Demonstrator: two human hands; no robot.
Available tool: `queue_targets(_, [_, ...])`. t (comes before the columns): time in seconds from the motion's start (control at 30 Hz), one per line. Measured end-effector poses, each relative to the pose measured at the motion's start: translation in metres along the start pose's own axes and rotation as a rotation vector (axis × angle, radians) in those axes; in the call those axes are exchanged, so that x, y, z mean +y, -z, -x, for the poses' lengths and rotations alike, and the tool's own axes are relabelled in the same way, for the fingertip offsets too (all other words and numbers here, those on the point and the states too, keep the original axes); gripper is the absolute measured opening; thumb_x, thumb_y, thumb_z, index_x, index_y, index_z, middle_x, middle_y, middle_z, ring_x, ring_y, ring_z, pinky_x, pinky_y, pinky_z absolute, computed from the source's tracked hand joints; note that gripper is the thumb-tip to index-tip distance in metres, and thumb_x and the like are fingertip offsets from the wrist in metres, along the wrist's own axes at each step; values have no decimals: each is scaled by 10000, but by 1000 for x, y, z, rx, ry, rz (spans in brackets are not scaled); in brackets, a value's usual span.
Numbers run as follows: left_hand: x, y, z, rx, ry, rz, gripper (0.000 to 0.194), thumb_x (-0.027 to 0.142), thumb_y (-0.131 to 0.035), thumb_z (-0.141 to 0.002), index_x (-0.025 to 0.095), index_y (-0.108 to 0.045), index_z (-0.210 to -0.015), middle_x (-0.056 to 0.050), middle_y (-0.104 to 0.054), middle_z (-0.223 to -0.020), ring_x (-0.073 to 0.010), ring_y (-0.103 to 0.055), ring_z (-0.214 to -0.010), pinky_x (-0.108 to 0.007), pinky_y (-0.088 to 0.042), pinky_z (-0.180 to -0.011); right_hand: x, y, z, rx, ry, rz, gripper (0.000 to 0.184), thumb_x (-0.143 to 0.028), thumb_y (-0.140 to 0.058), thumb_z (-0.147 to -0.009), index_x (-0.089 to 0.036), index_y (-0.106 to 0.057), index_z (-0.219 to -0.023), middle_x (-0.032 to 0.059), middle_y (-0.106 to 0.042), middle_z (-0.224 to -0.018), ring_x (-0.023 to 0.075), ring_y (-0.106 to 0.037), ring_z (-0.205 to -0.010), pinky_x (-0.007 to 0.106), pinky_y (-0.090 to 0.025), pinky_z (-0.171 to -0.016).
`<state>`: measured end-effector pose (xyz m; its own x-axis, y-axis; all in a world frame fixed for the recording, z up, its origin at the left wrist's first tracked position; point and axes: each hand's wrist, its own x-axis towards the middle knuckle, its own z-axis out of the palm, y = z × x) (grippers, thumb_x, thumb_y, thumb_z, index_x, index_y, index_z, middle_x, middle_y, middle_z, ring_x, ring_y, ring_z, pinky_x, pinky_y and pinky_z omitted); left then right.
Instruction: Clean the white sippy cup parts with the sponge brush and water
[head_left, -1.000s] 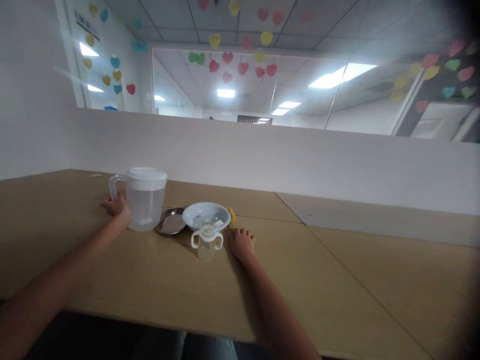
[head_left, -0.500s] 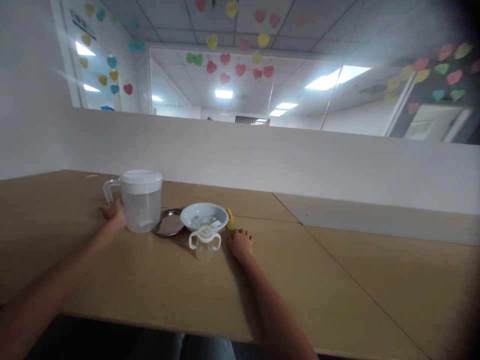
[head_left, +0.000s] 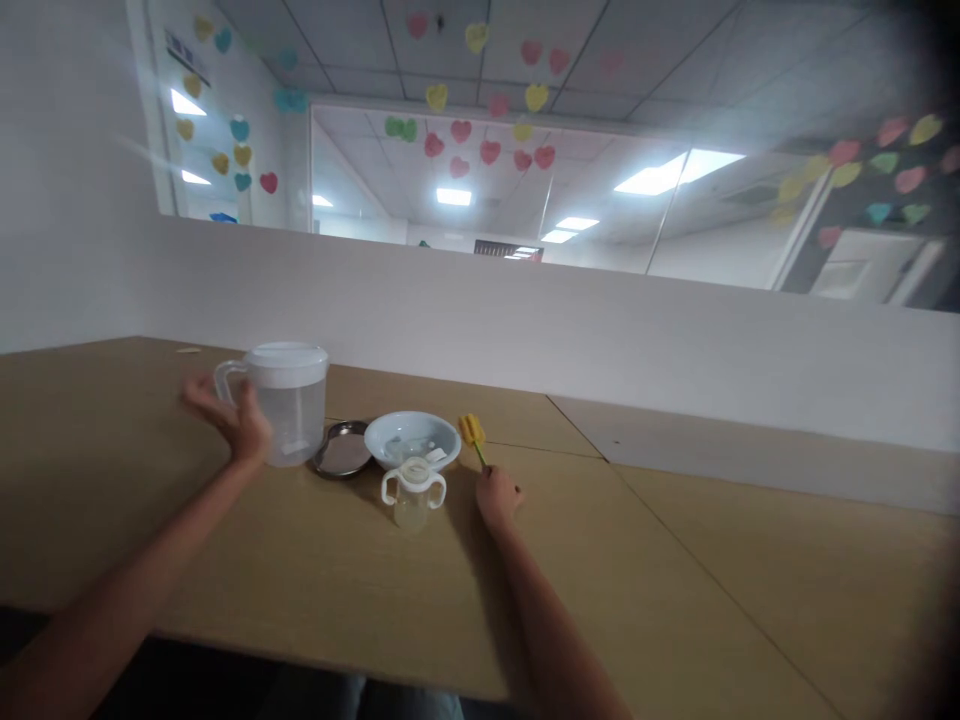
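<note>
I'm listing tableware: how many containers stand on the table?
4: pitcher beside the left hand, metal dish right of the pitcher, pale bowl beside that, two-handled cup in front of the bowl. Others may be hidden behind them.

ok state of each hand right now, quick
Left hand: open, holding nothing, near the translucent plastic pitcher.
Right hand: closed, holding the yellow-headed brush by its green stem.

Pitcher (head_left: 297,425) blocking left, tabletop (head_left: 757,530) open right

Wide window (head_left: 510,215) above pale wall (head_left: 525,325)
</note>
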<state>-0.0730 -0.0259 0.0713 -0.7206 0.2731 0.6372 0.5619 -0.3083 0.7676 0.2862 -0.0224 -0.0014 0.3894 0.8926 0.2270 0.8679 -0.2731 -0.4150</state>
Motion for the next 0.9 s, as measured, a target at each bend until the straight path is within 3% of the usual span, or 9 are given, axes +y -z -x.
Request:
queue_targets(0.03, [12,-3,9,-26,-147,98,507,374,-404,-837,156,-266,-1273,-164,-367,-1329,-268,-383,-1243,-431,-320,-1030,0,2,-1,5,-30,-29,423,-185,-246,-915,-124,-645,-1039,180,-672,-1012,275,-612,-996,423,-343,-872])
queue_targets(0.07, [25,-8,19,-164,-266,171,414,396,-390,-850,172,-382,-1198,-127,-476,-1239,-237,-468,-1171,-378,-360,-1006,0,3,-2,10,-54,-59,436,-199,-222,-922,-133,-630,-1063,176,-672,-1018,273,-615,-990,422,-350,-857])
queue_targets(0.17, [52,-35,51,-887,-450,77,309,406,-387,-869,218,-576,-1026,-52,-642,-1046,-191,-587,-1022,-287,-429,-907,0,7,-2,33,-86,-146,471,-230,-162,-935,-164,-601,-1091,152,-665,-1056,257,-612,-989,412,-355,-844])
queue_targets(0.23, [59,-58,71,-1208,-467,-183,327,375,-392,-871,229,-595,-1083,-40,-658,-1104,-176,-598,-1030,-252,-428,-887,-1,9,-1,44,-85,-194,482,-248,-145,-938,-181,-602,-1078,134,-668,-1055,246,-607,-989,400,-356,-845])
queue_targets(0.37, [52,-93,98,-1294,-449,-387,360,360,-505,-822,178,-607,-1115,-105,-657,-1135,-224,-599,-1054,-291,-416,-885,-3,11,3,55,-59,-246,485,-269,-150,-938,-189,-617,-1041,125,-678,-1018,242,-606,-975,381,-359,-839])
queue_targets(0.47, [47,-103,105,-1302,-433,-542,430,417,-556,-786,148,-596,-1119,-165,-669,-1081,-297,-585,-1080,-388,-380,-920,-5,11,5,54,-42,-255,454,-266,-183,-932,-187,-620,-1026,118,-685,-987,244,-609,-958,385,-352,-845])
queue_targets(0.67, [48,-105,106,-1346,-401,-696,537,462,-616,-709,153,-563,-1145,-194,-654,-1100,-337,-574,-1093,-443,-344,-933,-6,8,3,62,-18,-263,416,-262,-222,-924,-189,-625,-1002,108,-689,-959,238,-608,-949,381,-330,-859])
queue_targets(0.77, [50,-103,103,-1361,-393,-712,462,404,-585,-725,161,-582,-1119,-181,-650,-1117,-321,-575,-1086,-438,-340,-930,-5,6,1,84,-21,-280,407,-261,-235,-922,-185,-631,-983,110,-689,-948,238,-608,-931,375,-325,-850])
queue_targets(0.9, [57,-98,97,-1404,-389,-712,280,331,-559,-717,146,-670,-895,-178,-680,-1036,-331,-591,-1029,-474,-319,-935,-2,2,-1,127,-17,-326,395,-279,-248,-925,-183,-629,-963,101,-691,-903,227,-613,-863,350,-332,-795])
